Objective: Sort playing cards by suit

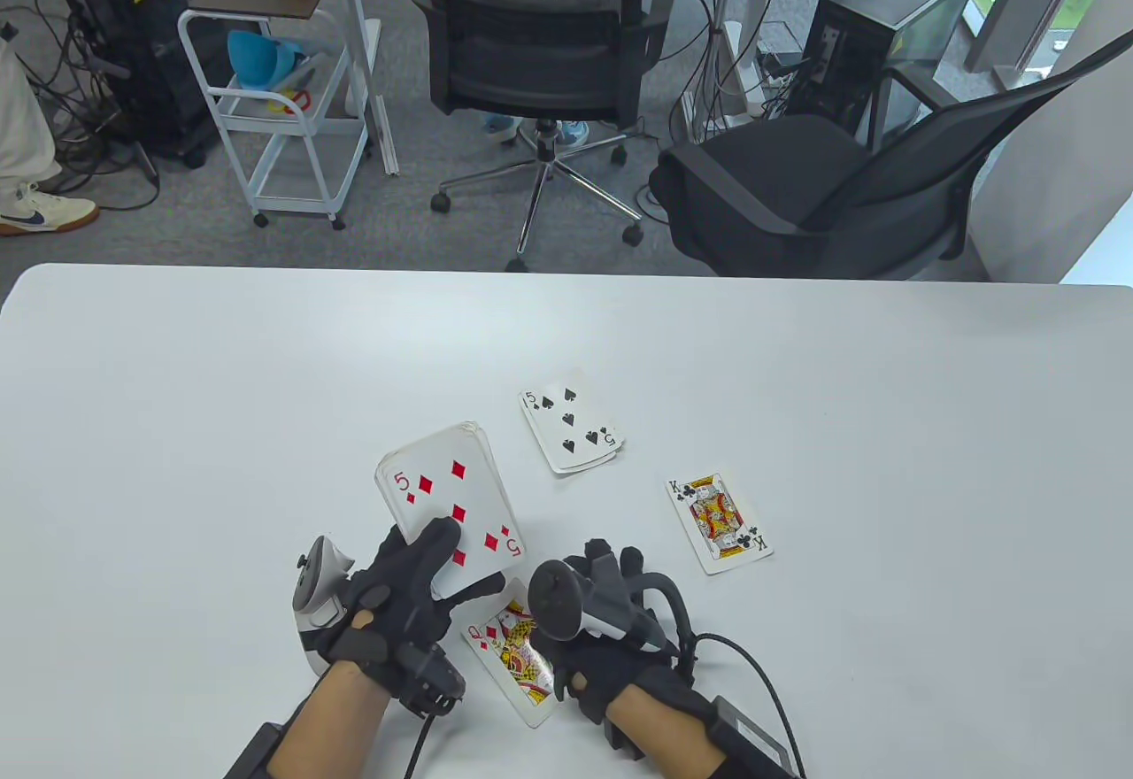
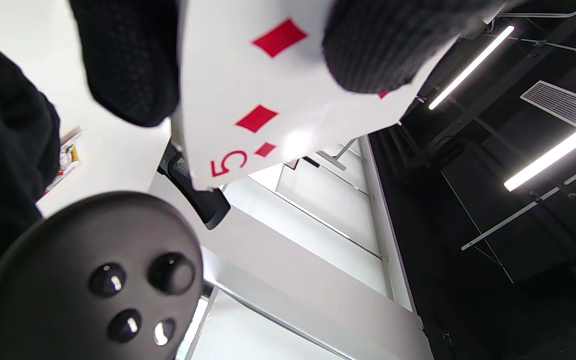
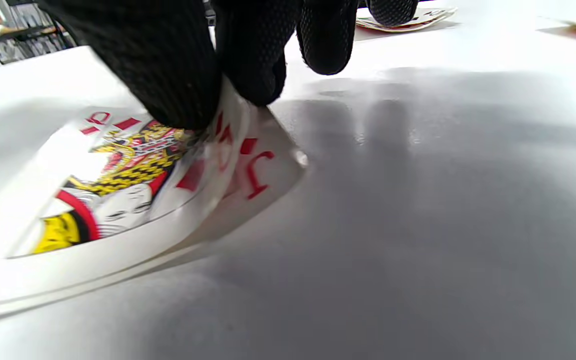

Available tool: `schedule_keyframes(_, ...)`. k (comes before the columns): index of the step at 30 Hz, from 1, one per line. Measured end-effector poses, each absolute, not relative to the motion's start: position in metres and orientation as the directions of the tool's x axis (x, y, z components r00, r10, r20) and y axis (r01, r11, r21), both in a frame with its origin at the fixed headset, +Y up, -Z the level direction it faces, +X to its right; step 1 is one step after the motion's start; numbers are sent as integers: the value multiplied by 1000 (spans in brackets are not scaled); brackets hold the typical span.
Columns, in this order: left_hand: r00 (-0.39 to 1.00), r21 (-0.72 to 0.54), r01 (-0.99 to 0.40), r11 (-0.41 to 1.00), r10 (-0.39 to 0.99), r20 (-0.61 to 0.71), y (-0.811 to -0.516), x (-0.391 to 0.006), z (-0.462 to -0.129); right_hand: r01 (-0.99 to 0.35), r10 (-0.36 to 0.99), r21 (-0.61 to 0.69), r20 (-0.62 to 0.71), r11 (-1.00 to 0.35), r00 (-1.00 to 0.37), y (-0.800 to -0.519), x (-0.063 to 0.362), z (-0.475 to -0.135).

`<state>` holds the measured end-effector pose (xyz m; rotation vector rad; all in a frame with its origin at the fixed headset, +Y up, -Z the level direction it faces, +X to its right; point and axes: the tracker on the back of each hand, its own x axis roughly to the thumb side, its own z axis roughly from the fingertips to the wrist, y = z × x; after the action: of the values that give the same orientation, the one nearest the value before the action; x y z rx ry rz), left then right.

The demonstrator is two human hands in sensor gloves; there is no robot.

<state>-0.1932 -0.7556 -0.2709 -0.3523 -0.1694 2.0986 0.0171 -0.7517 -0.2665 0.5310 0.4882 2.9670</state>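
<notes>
Left hand (image 1: 398, 593) grips the face-up deck, red five of diamonds (image 1: 451, 505) on top; right hand (image 1: 584, 628) pinches the queen of diamonds card (image 1: 513, 651) over a red jack (image 3: 263, 170), near the white tabletop's (image 1: 221, 389) near edge. Risk, as I judge it: the bowed queen drags the jack askew or flips. Spade pile (image 1: 571, 429) and king of clubs (image 1: 719, 522) lie just beyond; far tabletop open.
</notes>
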Motion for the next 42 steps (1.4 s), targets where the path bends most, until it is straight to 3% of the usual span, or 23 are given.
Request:
schedule_keyframes(5, -463, -264, -827, -496, 868, -182, -756, -191, -271, -96, 175, 251, 312, -963, -934, -744, 30, -271)
schedule_keyframes(11, -402, -252, -860, -444, 893, -201, -759, -190, -269, -436, 447, 99, 248, -894, -860, -735, 58, -278)
schedule_keyframes(14, -387, -256, -864, -433, 897, -212, -760, -189, -269, -635, 616, 4, 247, -773, -748, -729, 72, -279)
schedule_keyframes(17, -368, -268, -867, -420, 902, -225, -762, -187, -269, -736, 701, -56, 262, -675, -663, -724, 79, -277)
schedule_keyframes(21, -301, -297, -884, -360, 926, -227, -766, -179, -267, -769, 708, -136, 319, -624, -630, -720, 81, -271)
schedule_keyframes(24, -281, -311, -887, -342, 933, -225, -767, -174, -266, -822, 755, -103, 345, -560, -557, -719, 77, -269)
schedule_keyframes(30, -246, -313, -900, -304, 946, -211, -768, -175, -267, -736, 669, -57, 374, -675, -642, -721, 64, -265)
schedule_keyframes(36, -193, -339, -907, -251, 961, -197, -766, -173, -267, -767, 685, -153, 366, -623, -630, -717, 64, -261)
schedule_keyframes(42, -166, -362, -903, -232, 965, -204, -767, -168, -265, -795, 718, -140, 357, -591, -597, -718, 68, -262)
